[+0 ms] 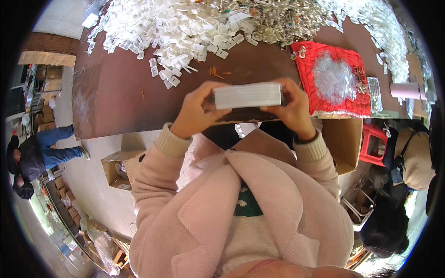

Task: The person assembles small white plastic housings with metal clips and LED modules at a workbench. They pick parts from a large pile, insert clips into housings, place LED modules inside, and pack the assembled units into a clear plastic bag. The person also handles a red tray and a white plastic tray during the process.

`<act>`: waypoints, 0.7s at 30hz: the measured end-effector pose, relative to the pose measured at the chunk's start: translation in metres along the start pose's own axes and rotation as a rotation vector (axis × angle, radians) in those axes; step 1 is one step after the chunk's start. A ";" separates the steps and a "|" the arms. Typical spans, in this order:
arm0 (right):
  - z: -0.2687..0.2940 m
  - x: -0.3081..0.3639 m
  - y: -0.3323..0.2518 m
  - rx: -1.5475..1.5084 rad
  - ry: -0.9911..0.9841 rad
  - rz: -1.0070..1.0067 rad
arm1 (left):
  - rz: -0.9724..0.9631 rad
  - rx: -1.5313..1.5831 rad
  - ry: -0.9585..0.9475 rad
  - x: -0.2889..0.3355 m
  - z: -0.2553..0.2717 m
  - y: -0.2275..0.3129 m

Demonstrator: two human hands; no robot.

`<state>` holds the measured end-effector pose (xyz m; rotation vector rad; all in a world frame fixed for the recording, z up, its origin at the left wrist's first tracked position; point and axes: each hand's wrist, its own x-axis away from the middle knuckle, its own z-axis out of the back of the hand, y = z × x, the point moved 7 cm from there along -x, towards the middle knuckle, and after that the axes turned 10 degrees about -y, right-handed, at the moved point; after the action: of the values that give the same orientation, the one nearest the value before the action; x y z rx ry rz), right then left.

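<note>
Between my two hands I hold a stack of thin white cards (248,95), raised over the near edge of the brown table (120,102). My left hand (200,105) grips its left end, thumb and fingers closed around it. At the right end, my right hand (293,104) pinches it the same way. The stack is level and slightly blurred, so its exact make-up is hard to tell. Beyond it lie a few small orange-brown strips (214,72) on the tabletop.
A big heap of small white plastic pieces (185,32) covers the far side, beside shiny metallic-looking parts (282,23). A red quilted cloth (303,76) bears clear bits (334,76). Cardboard boxes (345,143), a red stool (373,144) and other people (44,150) are around.
</note>
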<state>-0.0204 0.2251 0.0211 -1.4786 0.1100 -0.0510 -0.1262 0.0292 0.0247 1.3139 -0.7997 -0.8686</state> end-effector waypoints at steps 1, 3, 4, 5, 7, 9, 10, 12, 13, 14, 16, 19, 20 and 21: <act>0.006 -0.005 -0.002 0.072 0.005 0.000 | -0.018 -0.010 0.012 -0.007 0.004 0.000; 0.015 -0.017 -0.009 0.154 0.060 0.129 | -0.150 -0.135 0.045 -0.023 0.010 0.005; 0.018 -0.020 -0.010 0.201 0.086 0.165 | -0.197 -0.198 0.064 -0.026 0.010 0.006; 0.019 -0.021 -0.010 0.248 0.112 0.202 | -0.236 -0.252 0.078 -0.028 0.009 0.006; 0.015 -0.018 -0.011 0.394 0.061 0.262 | -0.322 -0.466 0.047 -0.025 0.002 0.009; 0.011 -0.010 -0.010 0.484 -0.008 0.287 | -0.368 -0.597 0.022 -0.018 -0.005 0.010; 0.010 -0.001 -0.009 0.499 -0.051 0.281 | -0.375 -0.626 0.013 -0.013 -0.008 0.010; 0.005 0.012 -0.007 0.524 -0.130 0.247 | -0.351 -0.704 -0.008 -0.005 -0.012 0.010; 0.003 0.018 -0.008 0.550 -0.148 0.258 | -0.342 -0.722 -0.025 0.000 -0.016 0.010; 0.001 0.023 -0.009 0.574 -0.166 0.260 | -0.317 -0.740 -0.041 0.004 -0.019 0.009; -0.003 0.028 -0.010 0.620 -0.163 0.278 | -0.298 -0.773 -0.055 0.008 -0.024 0.009; -0.004 0.024 -0.011 0.678 -0.104 0.311 | -0.307 -0.800 -0.026 0.006 -0.025 0.009; -0.003 0.020 -0.011 0.694 -0.084 0.311 | -0.305 -0.793 -0.003 0.002 -0.023 0.009; -0.002 0.016 -0.010 0.711 -0.064 0.294 | -0.286 -0.785 0.018 -0.001 -0.021 0.007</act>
<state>-0.0040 0.2206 0.0305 -0.7430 0.2297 0.1805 -0.1073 0.0405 0.0299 0.7335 -0.1954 -1.2321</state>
